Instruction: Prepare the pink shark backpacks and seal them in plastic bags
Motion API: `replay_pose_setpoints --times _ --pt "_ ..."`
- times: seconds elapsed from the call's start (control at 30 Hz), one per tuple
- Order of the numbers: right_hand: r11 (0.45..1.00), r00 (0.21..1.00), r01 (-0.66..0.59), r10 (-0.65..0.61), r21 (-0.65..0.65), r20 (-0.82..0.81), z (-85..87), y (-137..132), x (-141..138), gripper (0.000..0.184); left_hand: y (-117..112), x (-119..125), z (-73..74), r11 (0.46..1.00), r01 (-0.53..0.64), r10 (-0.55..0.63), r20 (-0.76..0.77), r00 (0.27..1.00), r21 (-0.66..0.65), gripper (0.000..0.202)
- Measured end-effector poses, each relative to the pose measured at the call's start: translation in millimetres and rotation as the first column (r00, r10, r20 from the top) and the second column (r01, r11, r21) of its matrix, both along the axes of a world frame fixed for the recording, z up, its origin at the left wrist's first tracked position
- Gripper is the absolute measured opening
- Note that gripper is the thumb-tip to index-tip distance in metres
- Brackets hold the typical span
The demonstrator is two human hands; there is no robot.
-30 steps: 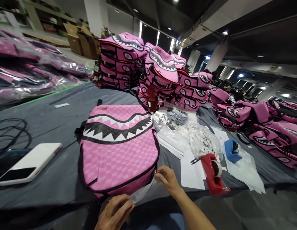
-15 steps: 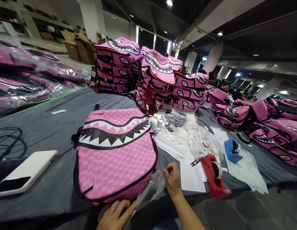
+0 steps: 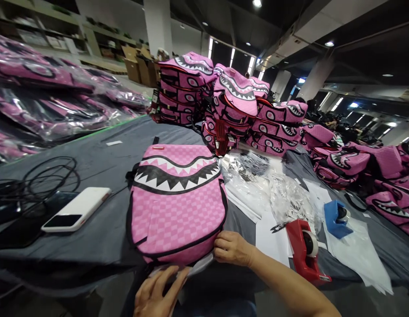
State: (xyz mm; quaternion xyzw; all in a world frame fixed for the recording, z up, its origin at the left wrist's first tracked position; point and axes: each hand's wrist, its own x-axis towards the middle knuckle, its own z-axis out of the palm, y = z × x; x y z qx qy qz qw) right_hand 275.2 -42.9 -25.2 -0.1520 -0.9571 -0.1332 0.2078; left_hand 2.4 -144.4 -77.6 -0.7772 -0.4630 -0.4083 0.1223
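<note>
A pink checkered backpack (image 3: 178,207) with a black and white shark-mouth print lies flat on the grey table (image 3: 101,158) in front of me. My right hand (image 3: 232,248) grips the backpack's near right corner at the black zip edge, fingers curled. My left hand (image 3: 158,293) lies below the backpack's near edge, fingers stretched flat on a clear plastic bag (image 3: 191,270) that shows under the backpack.
A red tape dispenser (image 3: 305,251) and a blue one (image 3: 336,213) stand to the right among clear bags and white sheets (image 3: 270,240). A white phone (image 3: 75,215) and black cables (image 3: 49,178) lie left. Stacks of pink backpacks (image 3: 230,110) fill the back and right; bagged ones (image 3: 42,101) are piled left.
My right hand came down from holding the plastic bag up and now grips the backpack's near corner. The bag has dropped flat under the backpack edge. The view shifted left.
</note>
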Motion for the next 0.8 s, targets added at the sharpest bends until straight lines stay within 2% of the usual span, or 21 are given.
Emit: replay_pose_setpoints --times 0.07,0.2,0.3,0.4,0.5,0.57,0.67,0.73,0.8 --pt "0.999 0.999 -0.033 0.033 -0.016 0.016 -0.8 3 4 0.024 -1 5 8.7 0.998 -0.052 0.051 0.044 0.998 0.036 0.028" --pt "0.996 0.997 -0.079 0.079 -0.048 -0.001 -1.1 6 6 0.021 10 9 20.6 0.988 -0.024 0.019 0.037 0.999 0.15 0.018" --pt "0.995 0.998 -0.069 0.069 -0.066 0.0 1.4 7 4 0.024 18 3 19.9 0.978 0.051 -0.041 -0.053 0.998 0.2 0.016" --pt "0.996 0.998 -0.046 0.049 -0.074 0.037 6.2 6 0 0.024 24 -9 16.5 0.959 0.176 -0.153 -0.116 0.981 0.222 0.015" --pt "0.996 0.992 -0.033 0.042 -0.08 0.119 12.3 7 -5 0.013 29 -20 16.7 0.937 0.287 -0.257 -0.162 0.953 0.197 0.019" --pt "0.993 0.985 -0.043 0.06 -0.108 0.159 19.7 9 -8 0.011 35 -27 19.9 0.927 0.345 -0.311 -0.212 0.927 0.15 0.023" --pt "0.973 0.972 -0.083 0.127 -0.217 0.198 47.2 16 -15 0.009 48 -40 31.7 0.915 0.399 -0.373 -0.252 0.893 0.062 0.03" --pt "0.946 0.967 -0.094 0.161 -0.311 0.197 80.4 22 -21 0.018 60 -53 47.9 0.921 0.39 -0.381 -0.234 0.895 -0.006 0.033" --pt "0.918 0.972 -0.094 0.168 -0.385 0.162 121.4 27 -28 0.032 73 -67 72.9 0.916 0.387 -0.4 -0.215 0.891 -0.102 0.038"
